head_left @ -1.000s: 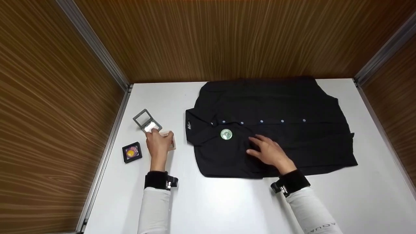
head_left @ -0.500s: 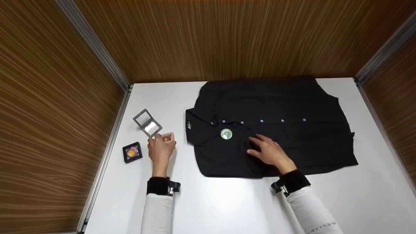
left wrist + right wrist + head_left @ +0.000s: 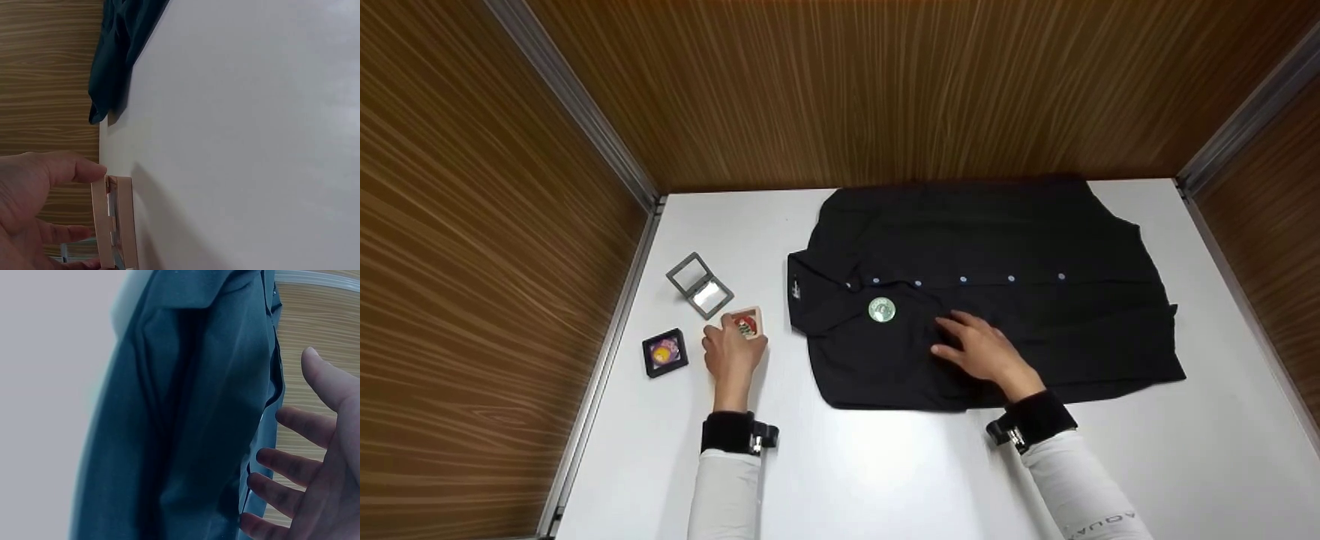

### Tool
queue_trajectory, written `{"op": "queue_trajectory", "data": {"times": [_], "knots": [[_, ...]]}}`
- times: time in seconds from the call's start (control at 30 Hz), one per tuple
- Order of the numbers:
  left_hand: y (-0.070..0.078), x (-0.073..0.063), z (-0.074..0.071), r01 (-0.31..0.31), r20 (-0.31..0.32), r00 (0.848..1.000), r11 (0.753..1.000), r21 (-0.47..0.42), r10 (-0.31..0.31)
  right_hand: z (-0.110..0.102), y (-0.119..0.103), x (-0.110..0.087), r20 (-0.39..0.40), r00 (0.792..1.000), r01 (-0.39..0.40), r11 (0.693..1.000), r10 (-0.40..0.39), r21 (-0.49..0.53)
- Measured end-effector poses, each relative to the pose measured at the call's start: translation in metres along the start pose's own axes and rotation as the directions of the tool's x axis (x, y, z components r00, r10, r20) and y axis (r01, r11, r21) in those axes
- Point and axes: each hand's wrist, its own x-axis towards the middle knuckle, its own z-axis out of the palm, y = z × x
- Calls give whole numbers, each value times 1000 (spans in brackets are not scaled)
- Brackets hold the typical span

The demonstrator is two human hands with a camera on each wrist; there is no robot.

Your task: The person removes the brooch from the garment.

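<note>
In the head view my left hand [image 3: 731, 352] pinches a small pink-beige framed display case [image 3: 748, 322] with a red and green picture inside. Its thumb is at one edge and the fingers at the opposite side; the left wrist view shows the case [image 3: 125, 222] edge-on, two layers thick. An open grey hinged case [image 3: 709, 296] lies just beyond that hand. My right hand [image 3: 981, 350] is over the front of a black button shirt [image 3: 1035, 322], fingers spread and holding nothing. A round green badge [image 3: 882, 310] sits on the shirt near the collar.
A black framed case [image 3: 665, 352] with a yellow and purple round picture lies at the left of the white table [image 3: 870, 472]. Wood-grain panels [image 3: 915, 90] wall in the back and both sides. The shirt covers much of the table's middle and right.
My left hand has drawn back slightly from the grey case, and the pink-beige case's picture has come into view as it shifted in the fingers. My right hand has stayed put.
</note>
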Motion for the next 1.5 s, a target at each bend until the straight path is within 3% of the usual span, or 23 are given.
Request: {"op": "queue_trajectory", "data": {"times": [0.17, 0.47, 0.83, 1.3, 1.5], "knots": [[0, 1, 0, 4, -22, 1000, 1000, -21, -4, 0, 0, 0, -3, 1000, 4, 1000, -4, -4], [-2, 2, 1, -14, -56, 998, 999, 36, 16, 0, 1, 1, -11, 1000, 13, 1000, -13, 5], [3, 0, -8, 35, 18, 999, 992, 117, -37, 2, 1, 1, -14, 1000, 14, 1000, -14, 2], [0, 0, -8, 10, 47, 999, 991, 134, -16, 3, 2, 1, 5, 1000, 1, 1000, -1, -9], [-1, -2, -11, 24, 76, 997, 988, 155, -36, 4, 0, 1, -9, 1000, 14, 1000, -14, -6]]}}
